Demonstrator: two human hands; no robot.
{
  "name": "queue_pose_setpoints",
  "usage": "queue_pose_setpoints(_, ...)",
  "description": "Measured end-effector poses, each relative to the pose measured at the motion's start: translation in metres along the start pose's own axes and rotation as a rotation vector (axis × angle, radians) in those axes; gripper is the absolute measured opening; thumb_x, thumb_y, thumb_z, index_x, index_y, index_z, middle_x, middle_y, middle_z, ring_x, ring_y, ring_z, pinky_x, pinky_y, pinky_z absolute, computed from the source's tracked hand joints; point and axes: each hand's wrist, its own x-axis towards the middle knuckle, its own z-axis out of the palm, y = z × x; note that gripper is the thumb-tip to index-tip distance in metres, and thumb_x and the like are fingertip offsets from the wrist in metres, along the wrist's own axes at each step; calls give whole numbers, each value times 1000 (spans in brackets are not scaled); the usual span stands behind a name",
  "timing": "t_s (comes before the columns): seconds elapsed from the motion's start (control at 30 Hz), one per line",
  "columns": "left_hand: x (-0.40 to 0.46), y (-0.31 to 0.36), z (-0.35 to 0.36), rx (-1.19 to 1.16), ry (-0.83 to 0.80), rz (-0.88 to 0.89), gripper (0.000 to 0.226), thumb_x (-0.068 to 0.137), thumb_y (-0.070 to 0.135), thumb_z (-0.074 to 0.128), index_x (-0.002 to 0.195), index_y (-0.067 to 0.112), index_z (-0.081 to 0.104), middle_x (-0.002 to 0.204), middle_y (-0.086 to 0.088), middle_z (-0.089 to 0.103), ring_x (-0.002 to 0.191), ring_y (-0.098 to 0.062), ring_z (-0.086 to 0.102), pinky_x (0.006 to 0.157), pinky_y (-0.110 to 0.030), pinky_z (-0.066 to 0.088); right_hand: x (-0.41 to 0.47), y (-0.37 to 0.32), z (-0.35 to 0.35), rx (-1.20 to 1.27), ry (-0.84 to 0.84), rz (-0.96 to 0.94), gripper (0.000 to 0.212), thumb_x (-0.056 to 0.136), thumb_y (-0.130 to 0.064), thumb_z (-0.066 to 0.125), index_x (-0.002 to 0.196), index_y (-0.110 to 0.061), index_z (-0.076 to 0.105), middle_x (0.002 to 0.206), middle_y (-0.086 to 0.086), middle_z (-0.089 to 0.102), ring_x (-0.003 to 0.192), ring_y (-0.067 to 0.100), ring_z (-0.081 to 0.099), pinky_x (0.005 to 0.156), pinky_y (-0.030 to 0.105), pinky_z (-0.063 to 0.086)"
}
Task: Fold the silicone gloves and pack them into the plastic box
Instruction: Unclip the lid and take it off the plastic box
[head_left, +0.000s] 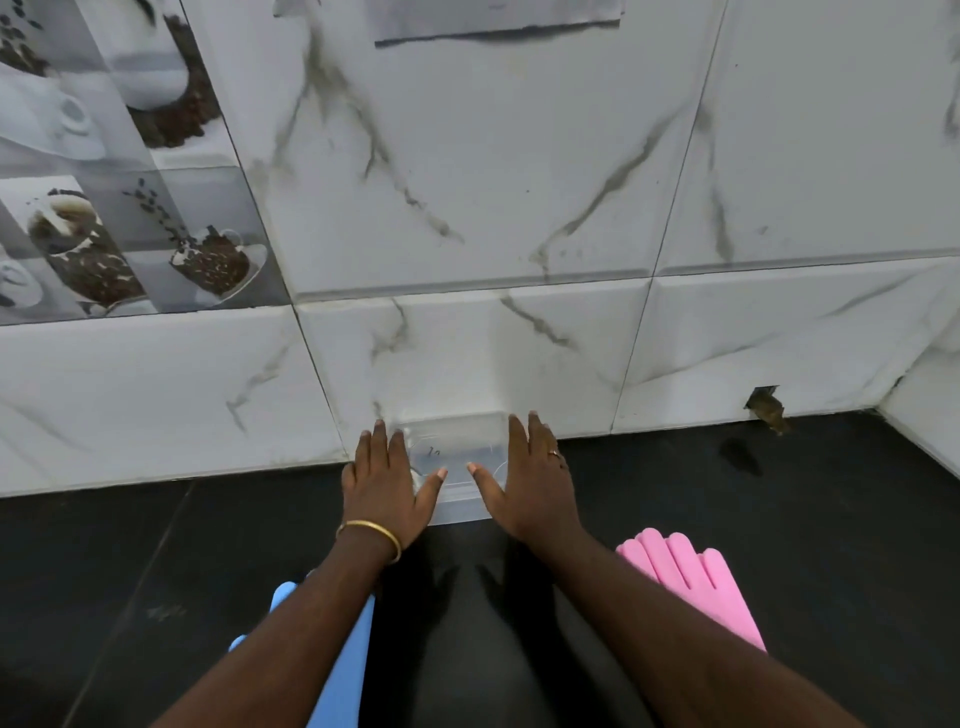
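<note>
- I see the box (452, 467), clear plastic, at 12 o'clock from me, standing on the dark counter (130, 561) and close against the marble wall (519, 208). I think it is pushed back there to leave free space in front for the folding.
- My left hand (387, 480) lies at the box's left side, fingers straight and together, thumb spread over the near part of the box. It grips nothing.
- My right hand (530, 480) mirrors it at the right side, fingers straight, thumb pointing inward. It also holds nothing.
- Both palms frame the box, so in my judgement I am about to take it from both sides, to pull it nearer or to open it. If there is a lid, I cannot tell; the plastic is too transparent.
- The blue glove (337, 660) lies flat at 7 o'clock, partly hidden under my left forearm.
- The pink glove (691, 577) lies flat at 4 o'clock, fingers pointing away from me, beside my right forearm.
- Neither glove is folded yet, so the task is only at its beginning.
</note>
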Motion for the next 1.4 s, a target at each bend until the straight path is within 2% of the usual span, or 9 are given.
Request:
queue_pose_setpoints(0.17, 31, 0, 13, 58, -65, -75, 91, 90, 69, 22, 153, 5, 5, 162, -14, 2, 149, -30, 1, 118, -48, 15, 29, -11, 27, -81, -34, -24, 92, 88, -72, 34, 155, -12, 17, 163, 17, 13, 150, 35, 11, 119, 46, 19)
queue_pose_setpoints(0.4, 30, -6, 26, 98, -118, -84, 92, 90, 68, 23, 152, 3, 7, 162, -15, 5, 148, -30, 10, 115, -48, 23, 28, -10, 40, -187, -139, 17, 87, 90, -66, 31, 154, -9, 19, 163, 17, 12, 151, 33, 7, 114, 52, 24)
queue_pose_setpoints(0.8, -50, 17, 19, 120, -162, -85, 91, 90, 67, 21, 153, 5, 4, 162, -14, 3, 147, -31, 13, 114, -48, 27, -45, 1, 9, -224, -207, 37, 89, 91, -68, 25, 155, -9, 8, 165, 12, 1, 152, 28, -5, 116, 54, 20)
queue_pose_setpoints(1.07, -126, 34, 13, 134, -181, -80, 90, 89, 69, 18, 153, 8, -2, 163, -10, -4, 147, -30, 11, 116, -47, 25, -119, 16, -7, -290, -149, 29, 89, 87, -72, 29, 152, -12, 25, 163, 15, 16, 150, 33, 14, 107, 51, 38)
queue_pose_setpoints(1.23, -165, 40, 14, 185, -152, -78, 91, 88, 71, 14, 153, 10, -3, 163, -10, -2, 147, -28, 15, 115, -42, 28, -157, 18, -18, -305, -107, 12, 86, 86, -68, 40, 147, -7, 40, 157, 20, 31, 145, 38, 29, 97, 51, 47)
queue_pose_setpoints(1.3, -178, 41, 14, 193, -151, -80, 91, 87, 72, 13, 153, 11, -4, 163, -8, -2, 147, -27, 16, 113, -41, 31, -170, 18, -24, -301, -125, 0, 86, 86, -68, 40, 147, -6, 39, 157, 20, 30, 146, 38, 27, 95, 51, 48)
queue_pose_setpoints(1.4, -195, 43, 13, 206, -141, -88, 93, 84, 74, 7, 153, 13, -5, 163, -7, -2, 147, -25, 18, 113, -38, 33, -186, 17, -30, -283, -166, -17, 87, 88, -67, 36, 150, -6, 35, 159, 21, 24, 148, 39, 21, 101, 55, 44)
